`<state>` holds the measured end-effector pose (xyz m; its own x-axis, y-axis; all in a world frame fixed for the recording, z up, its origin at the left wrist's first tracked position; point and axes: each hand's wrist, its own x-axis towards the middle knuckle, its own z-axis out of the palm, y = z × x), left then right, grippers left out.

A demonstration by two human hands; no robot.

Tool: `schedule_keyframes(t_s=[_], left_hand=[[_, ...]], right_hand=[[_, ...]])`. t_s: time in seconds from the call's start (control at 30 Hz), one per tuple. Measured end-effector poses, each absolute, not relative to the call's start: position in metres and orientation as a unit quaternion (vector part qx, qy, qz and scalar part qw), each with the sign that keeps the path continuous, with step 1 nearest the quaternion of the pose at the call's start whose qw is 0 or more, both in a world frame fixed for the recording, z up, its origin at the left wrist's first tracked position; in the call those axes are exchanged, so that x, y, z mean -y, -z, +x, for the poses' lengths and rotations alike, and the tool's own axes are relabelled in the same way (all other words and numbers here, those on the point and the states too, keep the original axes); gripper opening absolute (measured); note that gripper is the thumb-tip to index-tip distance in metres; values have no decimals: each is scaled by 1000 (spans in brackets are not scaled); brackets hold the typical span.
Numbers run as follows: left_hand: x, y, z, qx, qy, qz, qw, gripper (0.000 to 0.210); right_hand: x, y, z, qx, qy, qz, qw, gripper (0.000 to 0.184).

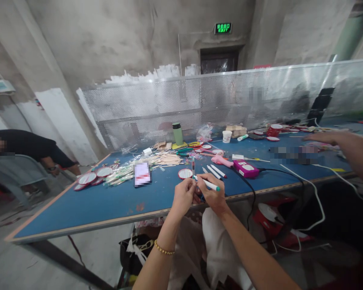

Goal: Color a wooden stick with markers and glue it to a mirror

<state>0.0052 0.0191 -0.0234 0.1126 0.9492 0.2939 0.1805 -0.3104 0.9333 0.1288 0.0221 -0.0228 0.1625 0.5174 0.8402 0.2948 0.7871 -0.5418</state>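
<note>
My left hand (183, 194) is closed, its fingertips pinching a thin upright stick (193, 164) with a reddish-brown upper part. My right hand (213, 196) grips a white marker pen (211, 184) with a teal-green end, its tip close to the stick and the left fingertips. The lower part of the stick is hidden by the fingers. Just behind the hands lies a round white disc with a red rim (185, 173). Several more white markers (218, 172) lie on the blue table, right of the stick.
A pink glue gun (222, 160) and a purple box (246, 168) with a black cable lie to the right. Leftward are a phone (142, 174), wrapped sticks (121, 174) and red-rimmed discs (87, 178). Behind stand a green bottle (177, 135) and paper cup (226, 137). Another person's arm (351, 151) reaches in.
</note>
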Motion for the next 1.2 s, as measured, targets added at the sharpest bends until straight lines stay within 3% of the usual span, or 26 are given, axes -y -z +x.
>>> schedule_keyframes(t_s=[0.5, 1.2], left_hand=[[-22, 27, 4, -443, -499, 639, 384, 20], [-18, 19, 6, -422, -503, 598, 460, 34]], right_hand=[[-22, 21, 129, 650, -82, -319, 685, 19], [-19, 20, 131, 627, -65, -317, 709, 18]])
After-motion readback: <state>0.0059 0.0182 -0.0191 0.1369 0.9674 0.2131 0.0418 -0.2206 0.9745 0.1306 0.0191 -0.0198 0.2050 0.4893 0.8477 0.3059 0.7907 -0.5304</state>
